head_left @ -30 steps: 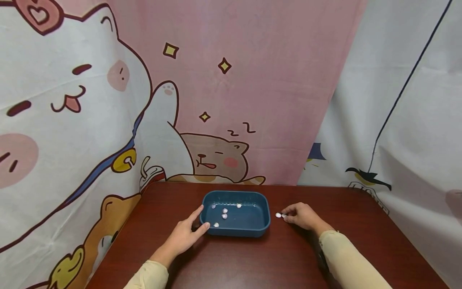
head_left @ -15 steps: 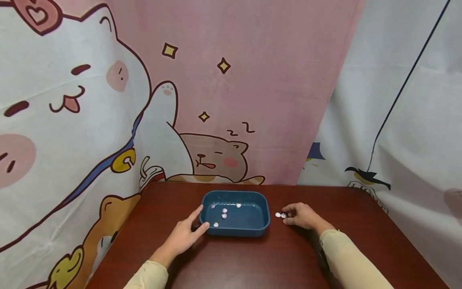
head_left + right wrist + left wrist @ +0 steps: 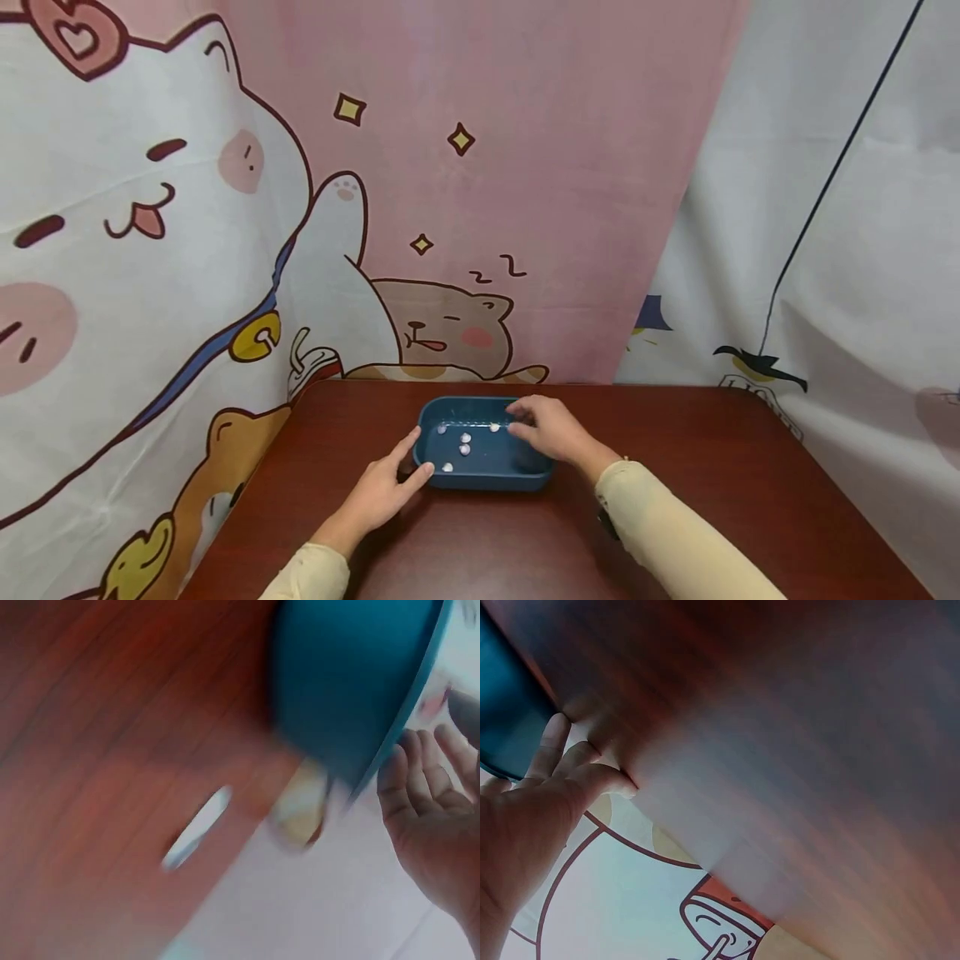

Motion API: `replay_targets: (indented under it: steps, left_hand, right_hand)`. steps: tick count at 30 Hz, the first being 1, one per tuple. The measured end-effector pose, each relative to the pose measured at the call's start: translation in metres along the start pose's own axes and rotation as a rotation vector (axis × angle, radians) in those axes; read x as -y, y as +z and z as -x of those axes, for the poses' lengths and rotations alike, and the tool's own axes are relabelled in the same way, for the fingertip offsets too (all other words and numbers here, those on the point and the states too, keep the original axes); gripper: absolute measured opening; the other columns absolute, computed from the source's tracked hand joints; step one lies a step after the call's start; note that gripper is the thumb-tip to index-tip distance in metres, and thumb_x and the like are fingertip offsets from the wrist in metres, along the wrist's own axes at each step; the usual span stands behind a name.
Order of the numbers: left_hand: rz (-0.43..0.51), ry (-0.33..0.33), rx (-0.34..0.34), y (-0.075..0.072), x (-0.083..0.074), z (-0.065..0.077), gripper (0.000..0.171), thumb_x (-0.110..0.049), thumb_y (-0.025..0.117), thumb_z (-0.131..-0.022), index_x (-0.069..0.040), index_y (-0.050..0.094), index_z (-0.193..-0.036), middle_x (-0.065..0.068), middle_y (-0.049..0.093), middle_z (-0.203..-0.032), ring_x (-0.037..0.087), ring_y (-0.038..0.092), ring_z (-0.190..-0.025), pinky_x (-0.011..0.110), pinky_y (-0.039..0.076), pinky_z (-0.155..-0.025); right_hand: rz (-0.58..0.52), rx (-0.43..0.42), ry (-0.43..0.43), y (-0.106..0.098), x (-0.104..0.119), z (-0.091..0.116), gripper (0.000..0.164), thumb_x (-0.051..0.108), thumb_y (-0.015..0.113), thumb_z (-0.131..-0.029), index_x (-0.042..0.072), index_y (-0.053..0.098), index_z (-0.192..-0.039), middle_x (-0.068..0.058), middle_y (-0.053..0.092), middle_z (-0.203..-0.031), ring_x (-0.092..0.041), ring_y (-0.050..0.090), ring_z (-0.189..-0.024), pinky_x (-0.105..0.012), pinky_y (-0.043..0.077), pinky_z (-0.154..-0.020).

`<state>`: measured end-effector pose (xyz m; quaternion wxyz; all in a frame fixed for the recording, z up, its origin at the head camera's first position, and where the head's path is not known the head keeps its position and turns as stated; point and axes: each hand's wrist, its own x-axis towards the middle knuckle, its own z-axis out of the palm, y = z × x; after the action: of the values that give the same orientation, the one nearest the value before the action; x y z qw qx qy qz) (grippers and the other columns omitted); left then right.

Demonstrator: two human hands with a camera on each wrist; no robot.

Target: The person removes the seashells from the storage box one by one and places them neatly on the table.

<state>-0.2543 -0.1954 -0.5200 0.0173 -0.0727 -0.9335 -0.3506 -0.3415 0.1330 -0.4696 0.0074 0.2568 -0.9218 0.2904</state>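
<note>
A blue rectangular tray (image 3: 491, 482) stands on the table, with several small whitish, shell-like pieces (image 3: 465, 449) lying inside. At its left side, my left hand (image 3: 378, 492) rests with forefinger and thumb spread along the rim. My right hand (image 3: 553, 427) hangs over the tray's right end, fingers bent and thumb a little apart from them. I cannot tell whether a small piece sits between its fingers. In the right wrist view, a blurred white piece (image 3: 199, 829) with a greyish part beside it lies on the table near the tray; the right hand and sleeve hide that spot in the head view.
The dark red-brown wooden table (image 3: 465, 550) reaches back to a hanging cloth (image 3: 585, 208) printed with cartoon cats. More of this cloth hangs along the left and right sides. Long pale sleeves (image 3: 675, 525) cover both forearms.
My right hand has moved left from the white pieces on the table to above the tray's right end. The left hand has stayed at the tray's left side.
</note>
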Motion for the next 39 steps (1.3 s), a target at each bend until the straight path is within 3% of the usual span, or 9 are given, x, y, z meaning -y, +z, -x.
replay_targets:
  steps: [3,5,8,11,16,19,27,29,39]
  left_hand:
    - [0.001,-0.003,0.013,0.002,0.000,-0.001,0.077,-0.056,0.066,-0.103,-0.024,0.038,-0.168,0.014,0.074,-0.135,0.029,0.072,-0.121,0.061,0.054,-0.106]
    - [0.006,-0.002,0.021,0.003,-0.001,-0.001,0.077,-0.056,0.065,-0.103,-0.025,0.038,-0.168,0.015,0.073,-0.136,0.030,0.071,-0.122,0.062,0.054,-0.107]
    - [0.015,0.001,0.029,0.003,-0.003,-0.001,0.077,-0.056,0.066,-0.103,-0.024,0.038,-0.167,0.016,0.072,-0.138,0.031,0.071,-0.123,0.062,0.053,-0.107]
    - [0.017,0.007,0.030,0.002,-0.004,-0.002,0.077,-0.056,0.066,-0.103,-0.024,0.038,-0.167,0.017,0.070,-0.142,0.033,0.070,-0.126,0.063,0.052,-0.108]
    - [0.004,0.001,0.020,-0.003,-0.005,-0.003,0.078,-0.058,0.066,-0.102,-0.026,0.038,-0.167,0.019,0.064,-0.151,0.037,0.067,-0.131,0.066,0.051,-0.109]
    - [-0.002,-0.004,0.020,-0.004,-0.004,-0.004,0.079,-0.061,0.066,-0.101,-0.027,0.038,-0.167,0.019,0.063,-0.151,0.036,0.067,-0.130,0.065,0.051,-0.109]
    - [0.011,-0.013,0.024,-0.003,0.002,-0.002,0.078,-0.059,0.065,-0.102,-0.027,0.037,-0.168,0.018,0.068,-0.145,0.032,0.070,-0.126,0.063,0.052,-0.109]
    - [0.015,-0.012,0.025,-0.002,0.003,-0.002,0.078,-0.057,0.065,-0.103,-0.026,0.036,-0.168,0.017,0.069,-0.144,0.031,0.070,-0.126,0.062,0.053,-0.109]
    - [0.014,-0.018,0.024,-0.001,0.004,-0.002,0.077,-0.056,0.064,-0.103,-0.027,0.036,-0.168,0.018,0.064,-0.150,0.035,0.067,-0.131,0.064,0.051,-0.110]
  right_hand:
    - [0.112,0.172,-0.075,0.019,0.024,-0.009,0.034,0.017,0.079,-0.098,0.009,0.075,-0.131,-0.010,0.075,-0.129,-0.030,0.071,-0.119,-0.050,0.058,-0.102]
    - [0.191,0.267,-0.071,0.029,0.033,-0.013,0.035,0.014,0.083,-0.094,0.012,0.077,-0.129,-0.008,0.077,-0.127,-0.028,0.071,-0.119,-0.048,0.058,-0.104]
    - [0.239,0.351,-0.027,0.038,0.037,-0.018,0.038,0.008,0.087,-0.089,0.016,0.080,-0.125,-0.005,0.079,-0.121,-0.022,0.073,-0.114,-0.045,0.059,-0.103]
    - [0.186,0.377,-0.019,0.042,0.036,-0.021,0.041,0.002,0.086,-0.088,0.017,0.081,-0.126,-0.004,0.080,-0.119,-0.020,0.074,-0.112,-0.045,0.058,-0.105]
    - [0.043,0.379,-0.068,0.050,0.036,-0.028,0.038,-0.003,0.082,-0.089,0.012,0.081,-0.124,-0.004,0.081,-0.113,-0.016,0.074,-0.102,-0.043,0.061,-0.101]
    - [0.023,0.362,-0.085,0.055,0.037,-0.031,0.031,-0.002,0.081,-0.091,0.010,0.083,-0.119,-0.004,0.082,-0.109,-0.012,0.074,-0.096,-0.040,0.062,-0.096]
    - [0.154,0.165,0.000,0.071,0.033,-0.038,0.003,0.015,0.086,-0.091,0.016,0.084,-0.093,0.006,0.075,-0.085,-0.008,0.061,-0.076,-0.032,0.060,-0.077]
    - [0.174,0.139,0.014,0.074,0.031,-0.039,0.004,0.016,0.084,-0.093,0.017,0.083,-0.089,0.007,0.074,-0.082,-0.009,0.059,-0.074,-0.032,0.058,-0.075]
    - [0.151,0.167,-0.042,0.072,0.023,-0.037,0.014,0.017,0.082,-0.095,0.011,0.087,-0.106,-0.003,0.084,-0.103,-0.016,0.077,-0.098,-0.039,0.064,-0.089]
